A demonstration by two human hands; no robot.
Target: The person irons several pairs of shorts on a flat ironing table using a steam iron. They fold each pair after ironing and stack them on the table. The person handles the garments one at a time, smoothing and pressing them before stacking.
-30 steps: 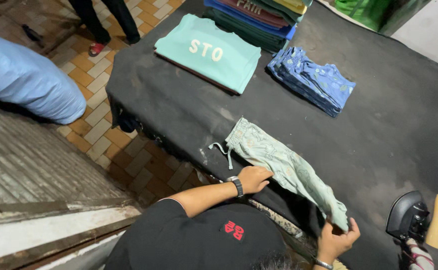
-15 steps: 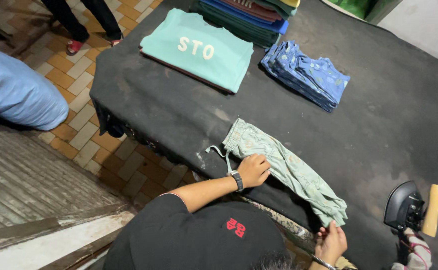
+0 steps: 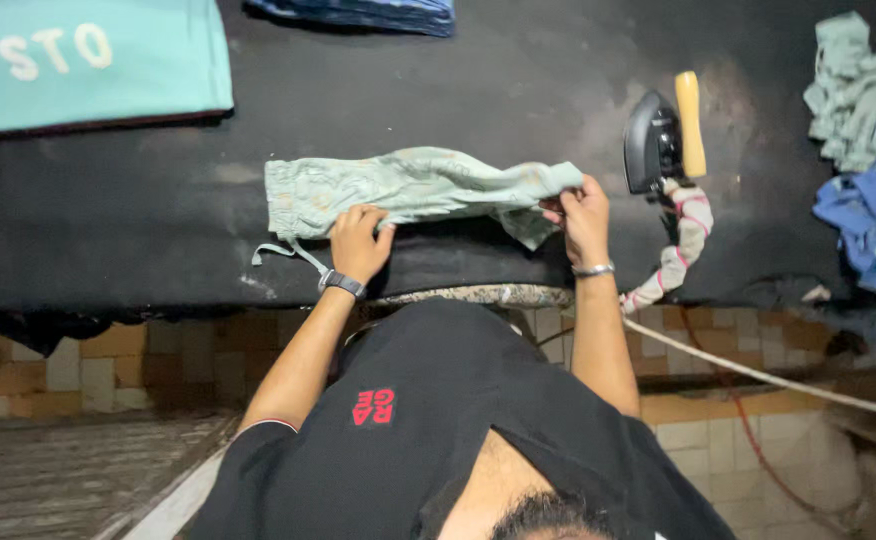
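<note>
A pale green pair of shorts (image 3: pixel 418 190) lies stretched sideways on the black ironing table (image 3: pixel 458 90), its drawstring trailing off the left end. My left hand (image 3: pixel 358 240), with a dark watch on the wrist, presses flat on the near edge of the shorts by the waistband. My right hand (image 3: pixel 578 215), wearing a metal bracelet, pinches the leg end of the shorts and lifts it slightly off the cloth.
A black iron with a yellow handle (image 3: pixel 663 135) stands just right of my right hand, its wrapped cord (image 3: pixel 678 250) hanging over the edge. A folded teal shirt (image 3: pixel 88 60) lies far left, blue folded denim (image 3: pixel 368 12) at the back, a heap of clothes (image 3: pixel 868 150) at right.
The view has swung round to face the table squarely. My right hand has come up from the table edge and taken hold of the shorts' leg end; the left hand stays on the waistband.
</note>
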